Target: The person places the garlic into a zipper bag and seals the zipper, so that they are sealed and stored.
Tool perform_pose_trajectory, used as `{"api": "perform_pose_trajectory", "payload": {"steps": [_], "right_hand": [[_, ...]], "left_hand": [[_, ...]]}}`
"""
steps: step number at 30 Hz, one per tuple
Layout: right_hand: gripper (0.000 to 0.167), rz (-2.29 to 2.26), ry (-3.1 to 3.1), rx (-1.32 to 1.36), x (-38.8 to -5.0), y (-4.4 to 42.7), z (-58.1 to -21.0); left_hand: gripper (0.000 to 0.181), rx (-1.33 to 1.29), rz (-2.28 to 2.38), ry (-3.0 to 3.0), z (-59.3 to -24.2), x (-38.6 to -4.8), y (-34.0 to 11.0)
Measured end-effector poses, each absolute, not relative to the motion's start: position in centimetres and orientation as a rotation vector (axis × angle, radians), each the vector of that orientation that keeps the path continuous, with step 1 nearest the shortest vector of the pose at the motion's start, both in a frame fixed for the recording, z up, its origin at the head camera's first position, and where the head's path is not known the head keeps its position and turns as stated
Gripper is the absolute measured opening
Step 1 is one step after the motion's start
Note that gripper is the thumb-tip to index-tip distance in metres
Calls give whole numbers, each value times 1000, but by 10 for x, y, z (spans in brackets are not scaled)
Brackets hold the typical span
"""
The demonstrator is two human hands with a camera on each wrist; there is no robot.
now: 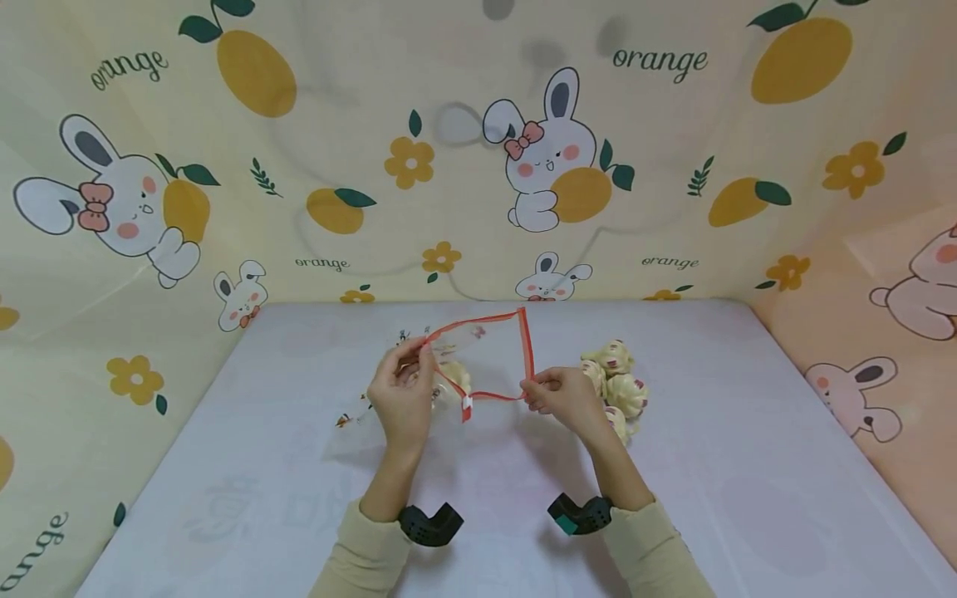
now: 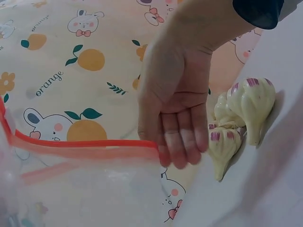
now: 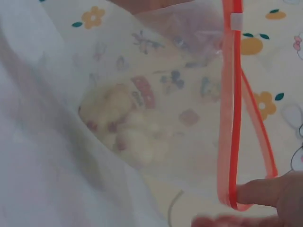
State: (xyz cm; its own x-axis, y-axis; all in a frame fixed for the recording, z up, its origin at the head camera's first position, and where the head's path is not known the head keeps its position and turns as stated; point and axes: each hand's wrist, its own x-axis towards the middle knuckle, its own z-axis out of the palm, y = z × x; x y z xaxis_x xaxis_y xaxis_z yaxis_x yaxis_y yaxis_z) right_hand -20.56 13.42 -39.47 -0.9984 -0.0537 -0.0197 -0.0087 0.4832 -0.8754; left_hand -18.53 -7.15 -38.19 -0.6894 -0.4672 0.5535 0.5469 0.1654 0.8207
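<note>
A clear zip bag with a red-orange rim (image 1: 527,345) is held with its mouth spread wide. My left hand (image 1: 402,390) pinches the rim's left corner, and my right hand (image 1: 570,400) pinches its lower right corner. Through the printed plastic in the right wrist view, pale garlic bulbs (image 3: 128,123) show inside the bag. A white slider (image 3: 236,21) sits on the rim. Beyond the right hand in the left wrist view lie more garlic bulbs (image 2: 251,104), outside the bag.
Several garlic bulbs (image 1: 626,394) lie in a group on the white table (image 1: 710,465), just behind and beside the right hand. A cloth printed with rabbits and oranges (image 1: 463,199) stands behind the table and along both sides.
</note>
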Motion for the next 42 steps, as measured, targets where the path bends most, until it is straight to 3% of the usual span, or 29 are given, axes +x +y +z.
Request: {"api": "perform_pose_trajectory", "payload": {"steps": [9,19,28,42], "right_hand": [[21,-1850,2570,-115,-207,129,-397],[27,-1913,2517,-91,-217,134,-405],[32,-1821,2505,-12,-221,140,-413],[28,-1677,2650,-277,-212,162,-406]], "left_hand": [[14,-340,-1497,-1651,-380,-182,-68],[19,-92,-1813,-2202,-369,-175,-72],[24,2,-2024,-2270,-370,-181,-78],[26,41,-2172,-2122,-372,-186,-81]]}}
